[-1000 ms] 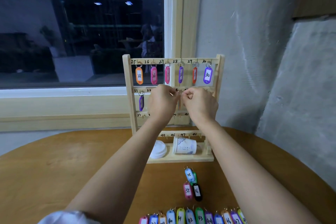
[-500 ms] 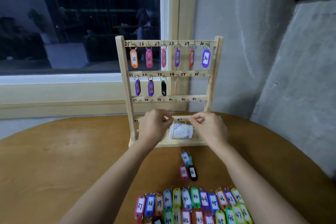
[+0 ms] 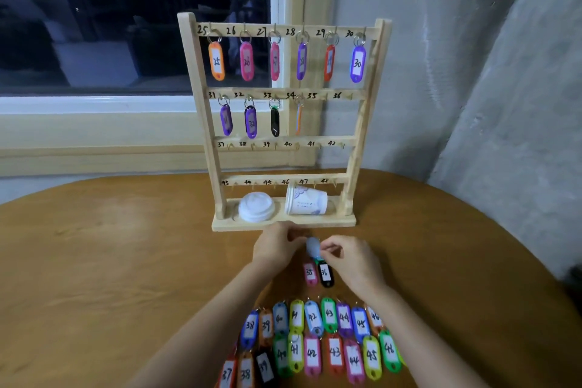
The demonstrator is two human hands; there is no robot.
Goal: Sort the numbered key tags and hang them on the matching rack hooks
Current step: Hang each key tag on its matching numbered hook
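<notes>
The wooden rack stands at the table's back, with tags 25 to 30 on its top row and tags on hooks 31 to 34 below. Just in front of its base, my left hand and my right hand meet at a blurred light blue key tag, and both pinch it. Under my right hand's fingers lie a pink tag 35 and a black tag 36. Several coloured tags numbered 37 to 46 lie in two rows near me.
A white lid and a paper cup on its side lie on the rack's base. The round wooden table stands against a window sill and a grey wall on the right.
Both hands came down from the rack's second row to the table in front of the base and took hold of the light blue tag. The view tilted down.
</notes>
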